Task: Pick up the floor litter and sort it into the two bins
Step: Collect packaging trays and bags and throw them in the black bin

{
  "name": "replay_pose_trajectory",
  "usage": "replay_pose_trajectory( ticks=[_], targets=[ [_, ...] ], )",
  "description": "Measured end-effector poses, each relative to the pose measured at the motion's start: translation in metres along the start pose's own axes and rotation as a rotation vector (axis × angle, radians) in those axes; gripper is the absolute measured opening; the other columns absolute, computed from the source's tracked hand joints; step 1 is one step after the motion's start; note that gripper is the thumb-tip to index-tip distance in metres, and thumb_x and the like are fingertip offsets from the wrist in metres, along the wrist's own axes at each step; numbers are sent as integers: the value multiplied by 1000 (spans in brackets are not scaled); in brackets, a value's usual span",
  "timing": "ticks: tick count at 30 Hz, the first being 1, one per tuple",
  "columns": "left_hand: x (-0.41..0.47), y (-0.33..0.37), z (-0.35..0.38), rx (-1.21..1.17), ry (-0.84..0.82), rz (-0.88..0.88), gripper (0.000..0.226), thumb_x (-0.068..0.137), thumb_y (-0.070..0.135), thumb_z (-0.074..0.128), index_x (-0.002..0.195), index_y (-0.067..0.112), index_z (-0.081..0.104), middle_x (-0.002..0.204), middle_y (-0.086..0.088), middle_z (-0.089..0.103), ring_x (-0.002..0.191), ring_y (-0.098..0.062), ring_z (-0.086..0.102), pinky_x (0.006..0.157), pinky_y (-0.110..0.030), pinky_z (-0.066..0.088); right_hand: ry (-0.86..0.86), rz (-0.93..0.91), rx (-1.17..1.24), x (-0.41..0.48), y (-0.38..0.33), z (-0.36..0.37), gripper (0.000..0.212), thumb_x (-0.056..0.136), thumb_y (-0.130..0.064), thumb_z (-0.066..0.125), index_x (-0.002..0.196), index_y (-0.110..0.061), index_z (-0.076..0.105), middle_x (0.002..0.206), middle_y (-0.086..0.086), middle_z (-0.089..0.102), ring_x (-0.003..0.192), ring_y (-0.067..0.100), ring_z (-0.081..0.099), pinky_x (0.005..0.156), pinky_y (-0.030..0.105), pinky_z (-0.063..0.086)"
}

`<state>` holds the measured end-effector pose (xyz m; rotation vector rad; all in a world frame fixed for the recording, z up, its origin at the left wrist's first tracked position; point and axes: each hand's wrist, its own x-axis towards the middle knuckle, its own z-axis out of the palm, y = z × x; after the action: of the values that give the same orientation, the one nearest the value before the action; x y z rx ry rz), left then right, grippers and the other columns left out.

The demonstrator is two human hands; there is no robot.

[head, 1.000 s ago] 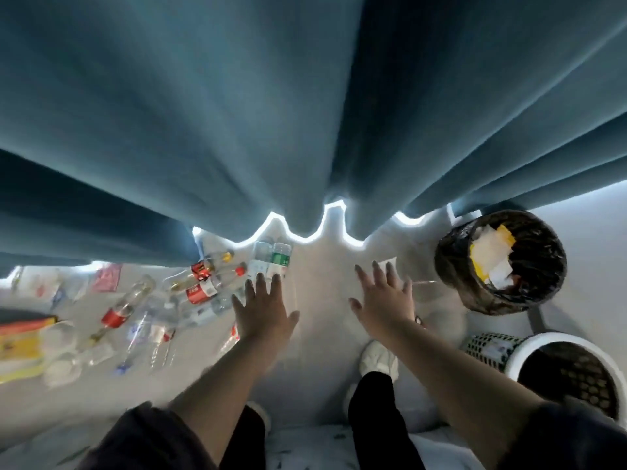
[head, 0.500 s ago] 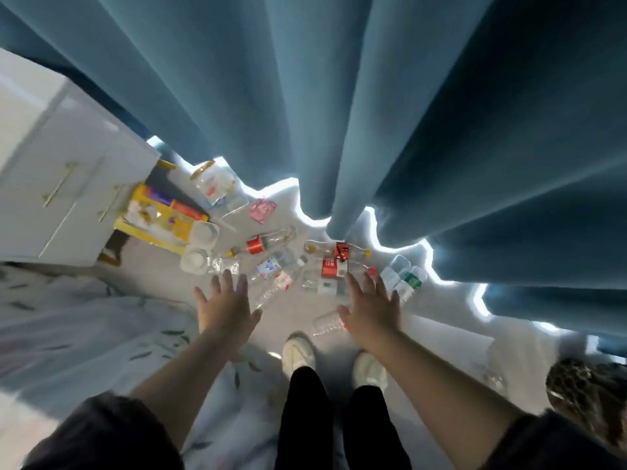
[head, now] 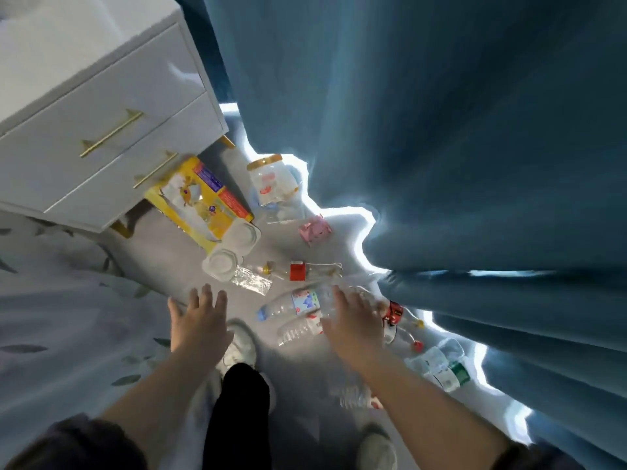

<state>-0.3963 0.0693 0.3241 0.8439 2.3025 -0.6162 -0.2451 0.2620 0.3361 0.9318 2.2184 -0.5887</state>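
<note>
Plastic bottles (head: 298,301) across narrow floor (head: 298,364) between bedspread (head: 68,317) and curtain hem (head: 368,245).

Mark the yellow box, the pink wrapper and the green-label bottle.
yellow box (head: 203,198), head view, printed top face.
pink wrapper (head: 315,229), head view, its middle.
green-label bottle (head: 458,372), head view, the green label.

The grey floor (head: 176,262) carries a yellow box (head: 203,198) by the far-left cabinet (head: 101,113), two white tubs (head: 222,264) beside it, a clear jar (head: 271,181) farther off, a pink wrapper (head: 315,230), and plastic bottles (head: 298,301) scattered rightward along the curtain (head: 441,164) hem.
</note>
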Motion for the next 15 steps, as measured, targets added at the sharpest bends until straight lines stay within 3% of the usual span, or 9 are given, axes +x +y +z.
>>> replay_pose_trajectory(
  ticks=[4,9,15],
  targets=[
    [90,-25,42,9,21,31,81,89,56,48,149,19,9,156,-10,10,144,-29,12,111,-57,16,-21,42,10,105,-27,28,64,96,-38,49,151,-24,19,156,9,25,141,30,26,112,51,29],
    [171,-20,108,108,90,205,78,89,51,50,149,16,13,157,-12,11,145,-29,12,111,-57,13,18,87,72,212,-40,64,71,93,-33,59,151,-28,18,155,7,27,140,31,28,109,48,35],
    [245,8,161,110,159,281,77,83,40,63,146,14,26,150,-12,29,139,-29,28,111,-57,16,109,106,55,315,-22,91,74,90,-24,65,149,-25,21,154,9,26,136,34,33,105,49,39]
  ],
)
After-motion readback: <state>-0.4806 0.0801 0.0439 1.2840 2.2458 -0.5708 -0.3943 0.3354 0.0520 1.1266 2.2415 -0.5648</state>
